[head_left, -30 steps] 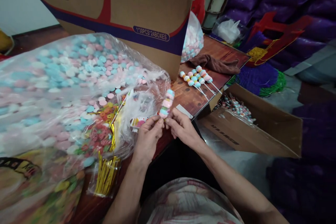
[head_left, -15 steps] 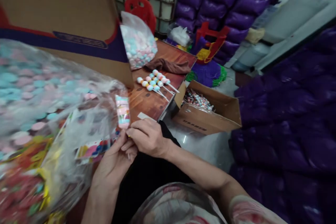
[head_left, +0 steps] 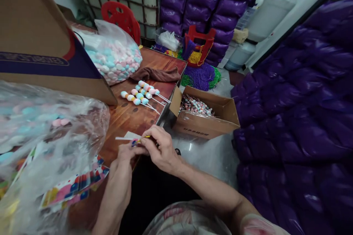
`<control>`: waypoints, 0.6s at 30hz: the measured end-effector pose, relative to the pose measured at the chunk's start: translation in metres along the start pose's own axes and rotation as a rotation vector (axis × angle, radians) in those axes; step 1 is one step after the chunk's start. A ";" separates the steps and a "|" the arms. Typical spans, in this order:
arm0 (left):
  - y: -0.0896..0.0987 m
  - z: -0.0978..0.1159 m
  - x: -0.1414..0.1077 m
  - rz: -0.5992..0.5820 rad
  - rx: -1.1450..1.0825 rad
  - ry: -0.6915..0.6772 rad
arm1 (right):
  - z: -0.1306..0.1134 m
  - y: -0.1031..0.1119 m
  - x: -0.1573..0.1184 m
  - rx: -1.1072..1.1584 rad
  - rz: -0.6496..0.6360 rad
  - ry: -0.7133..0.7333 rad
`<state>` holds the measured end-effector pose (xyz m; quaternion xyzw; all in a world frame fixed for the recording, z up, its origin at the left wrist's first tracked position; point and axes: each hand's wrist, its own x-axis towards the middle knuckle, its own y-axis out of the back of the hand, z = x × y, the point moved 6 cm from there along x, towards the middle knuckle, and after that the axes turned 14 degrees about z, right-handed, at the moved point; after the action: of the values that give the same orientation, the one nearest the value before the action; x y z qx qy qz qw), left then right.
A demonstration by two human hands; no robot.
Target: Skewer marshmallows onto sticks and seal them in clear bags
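In front of my lap my two hands meet at the table's near edge. My left hand [head_left: 124,156] is closed round a wrapped marshmallow stick; its white stick [head_left: 121,138] points left, and a bit of colourful wrapper [head_left: 135,142] shows by the fingers. Hidden by the hands is the rest of it. My right hand [head_left: 161,148] pinches a thin yellow tie [head_left: 146,137] against that wrapper. Farther up the table lie several marshmallow sticks [head_left: 139,95] with pink, blue and white pieces. A white slip [head_left: 131,134] rests behind my fingers.
At left are a clear plastic bag [head_left: 91,117], printed wrappers [head_left: 71,187] and a large carton [head_left: 55,68]. A bag of marshmallows [head_left: 118,58] and brown cloth [head_left: 158,74] sit farther back. An open cardboard box [head_left: 204,125] with marshmallow sticks stands right; purple bundles [head_left: 289,117] are stacked beyond.
The wrapped marshmallow stick stood upright above my fingers; now its white stick points left. My right hand holds a yellow tie at the wrapper. The view has swung right.
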<state>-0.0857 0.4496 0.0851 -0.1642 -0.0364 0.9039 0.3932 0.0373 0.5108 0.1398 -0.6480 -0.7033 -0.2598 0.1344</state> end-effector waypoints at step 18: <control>-0.106 -0.046 -0.069 -0.080 -0.215 0.474 | 0.033 0.114 -0.066 0.064 0.058 -0.793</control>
<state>0.0476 0.4698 0.0810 -0.4105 -0.0458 0.8150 0.4065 0.1626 0.4760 0.0998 -0.7130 -0.6899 0.0363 -0.1200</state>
